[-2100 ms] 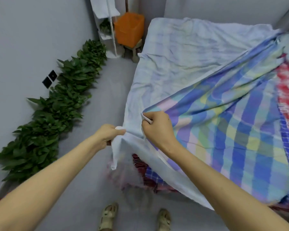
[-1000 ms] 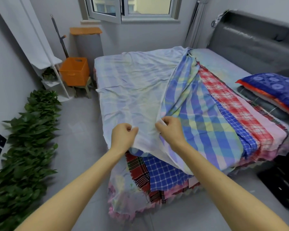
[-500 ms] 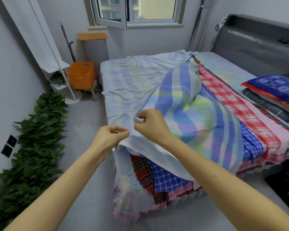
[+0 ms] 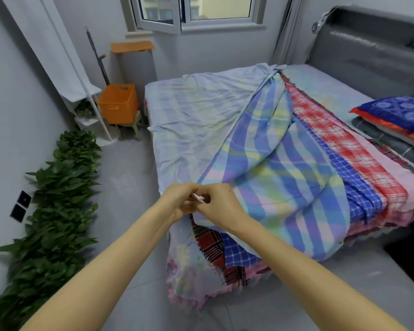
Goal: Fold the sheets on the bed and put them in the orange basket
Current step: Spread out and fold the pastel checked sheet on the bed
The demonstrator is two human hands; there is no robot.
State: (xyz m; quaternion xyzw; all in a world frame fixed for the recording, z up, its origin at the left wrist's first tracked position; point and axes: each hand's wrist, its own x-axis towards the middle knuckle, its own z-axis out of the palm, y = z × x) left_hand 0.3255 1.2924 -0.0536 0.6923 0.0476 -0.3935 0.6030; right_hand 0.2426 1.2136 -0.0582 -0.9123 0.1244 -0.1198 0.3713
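Observation:
A pastel blue, yellow and pink checked sheet (image 4: 268, 168) lies over the bed, its right half folded across so the bright side faces up. My left hand (image 4: 179, 199) and my right hand (image 4: 221, 206) meet at the bed's near corner, each pinching a white-edged corner of this sheet, the two corners held together. Under it lie a blue check sheet (image 4: 351, 187), a red check sheet (image 4: 339, 139) and others hanging over the bed's foot. The orange basket (image 4: 118, 103) stands on a small stool at the bed's far left corner.
Green leafy plants (image 4: 55, 187) line the left wall on the grey floor. A white rack (image 4: 86, 96) stands beside the basket. Pillows (image 4: 397, 123) lie by the dark headboard (image 4: 373, 46) at right. A window is at the back.
My hands have come together, joining the two sheet corners that were held apart. The folded half of the sheet has billowed and settled across the bed.

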